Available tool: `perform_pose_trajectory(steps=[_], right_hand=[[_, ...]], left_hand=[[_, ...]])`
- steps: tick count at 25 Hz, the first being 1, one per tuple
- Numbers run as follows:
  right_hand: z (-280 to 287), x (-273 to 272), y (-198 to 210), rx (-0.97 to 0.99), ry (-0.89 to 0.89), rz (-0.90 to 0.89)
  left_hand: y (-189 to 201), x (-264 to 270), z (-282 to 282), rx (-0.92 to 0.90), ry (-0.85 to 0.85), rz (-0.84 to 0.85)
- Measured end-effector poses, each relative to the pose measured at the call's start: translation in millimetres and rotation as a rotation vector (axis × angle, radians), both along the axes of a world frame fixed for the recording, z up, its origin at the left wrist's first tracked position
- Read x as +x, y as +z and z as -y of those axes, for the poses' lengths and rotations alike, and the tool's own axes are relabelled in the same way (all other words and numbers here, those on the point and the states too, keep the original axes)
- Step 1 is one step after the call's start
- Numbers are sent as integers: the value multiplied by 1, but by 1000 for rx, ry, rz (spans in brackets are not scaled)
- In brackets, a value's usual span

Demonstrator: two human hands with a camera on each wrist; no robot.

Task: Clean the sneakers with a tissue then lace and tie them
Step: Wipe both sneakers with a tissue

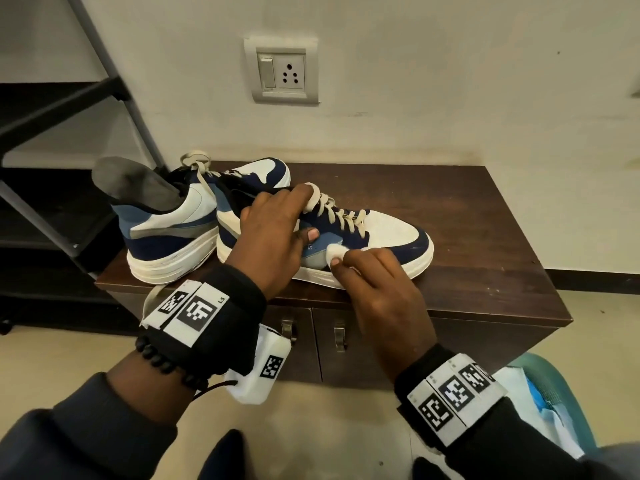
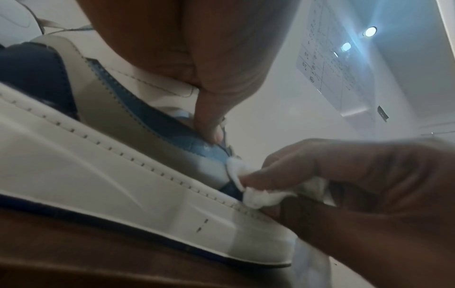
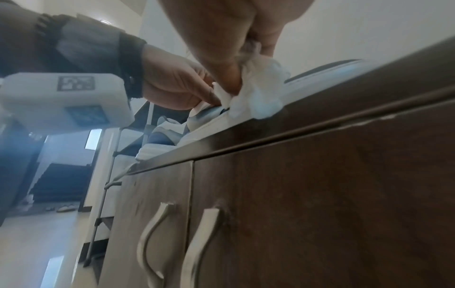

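White crumpled tissue sits pinched in our right hand, fingers curled round it and pressing it to the side panel of the nearer blue-and-white sneaker, just above its pale sole. Our left hand clamps over the same shoe's collar, thumb on its side and fingers over the tongue, steadying it. We judge the cleaning step is under way: this shoe's cream laces look threaded but untied, and lacing and tying remain. Behind it, touching at the heel, stands the second blue-and-white sneaker, its laces loose and a grey insole sticking up from it; we cannot tell whether it is wiped. Both rest on the dark brown wooden surface of a low cabinet with metal handles. Beyond, a cream wall carries a switch-and-socket plate, and a dark metal rack stands to the left.
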State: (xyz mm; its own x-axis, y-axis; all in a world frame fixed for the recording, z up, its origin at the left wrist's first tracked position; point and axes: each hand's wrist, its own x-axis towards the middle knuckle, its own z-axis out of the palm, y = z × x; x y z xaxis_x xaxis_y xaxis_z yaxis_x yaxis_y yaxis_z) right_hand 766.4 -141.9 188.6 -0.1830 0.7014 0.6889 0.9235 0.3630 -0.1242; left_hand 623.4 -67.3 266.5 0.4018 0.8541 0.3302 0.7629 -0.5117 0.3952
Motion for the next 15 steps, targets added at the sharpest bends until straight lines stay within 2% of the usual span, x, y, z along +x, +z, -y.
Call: perform_pose_trajectory(steps=[3, 6, 9, 12, 14, 15], right_hand=[[4, 3, -5, 63, 58, 106], [9, -4, -16, -15, 104, 192], [10, -2, -5, -49, 121, 38], [2, 11, 23, 78, 11, -238], [-5, 17, 32, 71, -96, -282], [-6, 15, 29, 53, -127, -229]], left_hand=[[0, -2, -1, -14, -30, 12], [-3, -5, -3, 11, -57, 29], [-4, -6, -6, 20, -87, 94], [-1, -9, -12, 9, -153, 108], [2, -11, -17, 7, -174, 79], [1, -12, -19, 4, -176, 70]])
